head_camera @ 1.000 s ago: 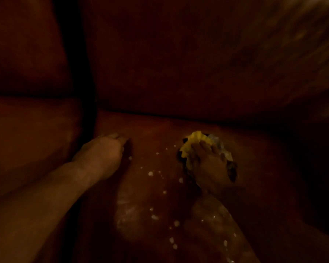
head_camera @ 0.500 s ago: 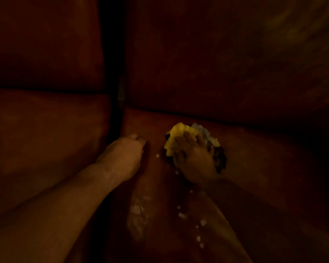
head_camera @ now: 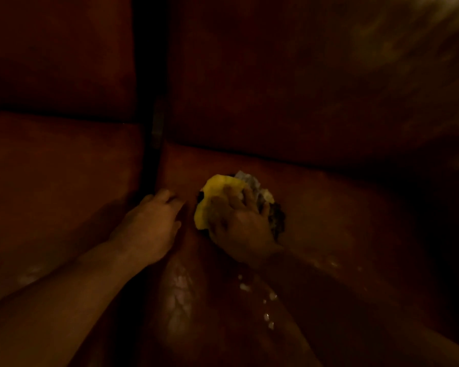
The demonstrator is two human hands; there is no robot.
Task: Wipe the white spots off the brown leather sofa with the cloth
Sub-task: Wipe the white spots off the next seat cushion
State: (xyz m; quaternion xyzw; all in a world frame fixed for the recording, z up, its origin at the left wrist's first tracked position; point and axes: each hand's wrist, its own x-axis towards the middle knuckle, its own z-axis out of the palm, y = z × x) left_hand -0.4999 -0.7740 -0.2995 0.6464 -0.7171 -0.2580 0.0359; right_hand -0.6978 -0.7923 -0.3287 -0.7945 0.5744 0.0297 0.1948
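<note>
The right hand (head_camera: 239, 226) is pressing the bunched cloth (head_camera: 215, 200) on the sofa (head_camera: 342, 234), clamped around it; left hand (head_camera: 154, 221) curled, bracing; near white spots (head_camera: 268, 305) risk being missed behind the wrist

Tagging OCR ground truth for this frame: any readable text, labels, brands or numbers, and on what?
None readable.
Brown leather sofa: no tag, label or stamp shows.
Yellow cloth under the right hand: no print visible; its grey, patterned part is too dark and blurred to tell.
White spots on the seat are marks, not characters.
Left hand: bare, nothing written.
</note>
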